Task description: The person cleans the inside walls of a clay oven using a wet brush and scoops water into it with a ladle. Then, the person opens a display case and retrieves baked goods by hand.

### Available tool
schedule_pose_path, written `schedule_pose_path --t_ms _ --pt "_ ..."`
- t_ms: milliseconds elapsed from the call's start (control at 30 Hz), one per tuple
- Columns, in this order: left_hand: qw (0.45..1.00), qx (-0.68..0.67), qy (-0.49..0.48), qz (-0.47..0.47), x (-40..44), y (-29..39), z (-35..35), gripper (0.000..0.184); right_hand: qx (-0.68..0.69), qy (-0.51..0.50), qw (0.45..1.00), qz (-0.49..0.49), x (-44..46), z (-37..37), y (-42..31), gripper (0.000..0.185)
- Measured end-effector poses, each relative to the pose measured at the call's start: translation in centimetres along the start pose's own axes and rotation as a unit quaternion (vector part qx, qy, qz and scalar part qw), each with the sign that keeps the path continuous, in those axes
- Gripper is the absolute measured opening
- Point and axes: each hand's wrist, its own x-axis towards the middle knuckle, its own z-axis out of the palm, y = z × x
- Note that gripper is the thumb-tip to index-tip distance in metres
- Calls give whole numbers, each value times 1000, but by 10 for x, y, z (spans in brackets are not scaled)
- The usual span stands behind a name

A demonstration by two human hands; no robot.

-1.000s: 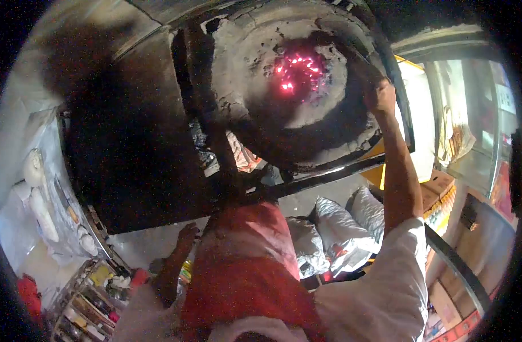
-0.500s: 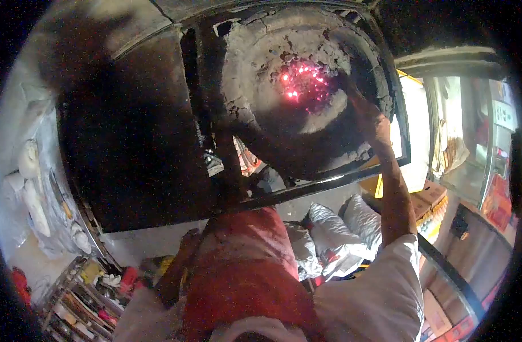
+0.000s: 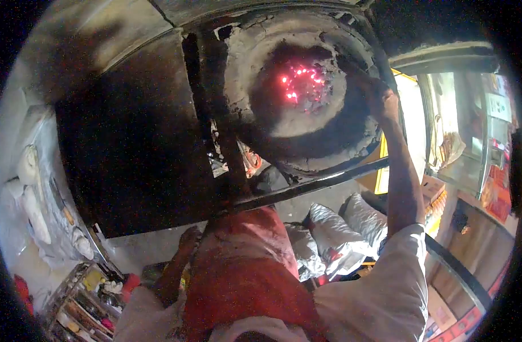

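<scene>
Over there, the right arm (image 3: 404, 179) stretches well forward, the right hand's (image 3: 388, 104) fingers lost in shadow; the left arm (image 3: 170, 280) stays low beside the body, the left hand (image 3: 188, 238) too dim to read.

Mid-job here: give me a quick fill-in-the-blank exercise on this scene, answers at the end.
1. The cracked grey hearth holding glowing pinkish-red embers is ____ in shape.
2. The person's bare right hand is ____ to the embers than the bare left hand.
3. The cloth garment over the person's front is coloured ____.
4. In the picture, shiny silver sacks lie on that garment's ____ side.

Missing words: round; closer; red; right.
</scene>
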Motion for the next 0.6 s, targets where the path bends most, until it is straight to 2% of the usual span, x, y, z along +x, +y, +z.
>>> schedule_pose_path --t_ms 33,67,100,133,200,233,267,300,333,367,433,467,533,567,600 --pt "991 110 -37 65 7 -22 -8 39 -63 -33 995 -65 25 -2 42 43" --pt "991 109 -37 65 -4 4 -1 39 -124 -59 981 -134 49 -4 84 43" --pt "999 15 -7 -31 -27 67 16 39 -176 -76 960 -204 73 -5 126 43" --pt "989 -79 24 -126 -40 104 24 39 -175 -77 960 -206 66 3 120 43" --pt "991 -40 20 -126 -37 92 20 40 44 -95 993 -62 15 24 85 44" --pt "992 -1 13 -122 -32 81 18 41 -88 -73 982 -152 -15 22 39 28" --pt "992 -1 10 -122 -22 53 11 41 -91 -71 982 -151 -9 19 55 28" --pt "988 147 -17 -50 -9 13 1 43 -136 -65 978 -142 1 15 83 27" --pt "956 291 -40 24 0 -8 -3 45 -180 -60 973 -134 8 11 97 26" --pt "956 290 -40 25 1 -6 -1 45 -180 -59 973 -134 3 9 83 26" --pt "980 189 -16 60 -9 14 7 46 -296 -44 943 -148 -21 10 35 24" --pt "980 190 -16 59 -18 41 13 46 -295 -45 943 -147 -15 4 48 24" --pt "993 112 -19 -22 -34 96 17 44 -71 -7 974 -215 -6 -15 88 24" --pt "992 118 -23 -25 -32 95 13 44 -87 13 988 -130 -44 -20 35 26" --pt "996 47 -17 -74 -25 88 8 44 -87 15 989 -122 -65 -28 24 26"
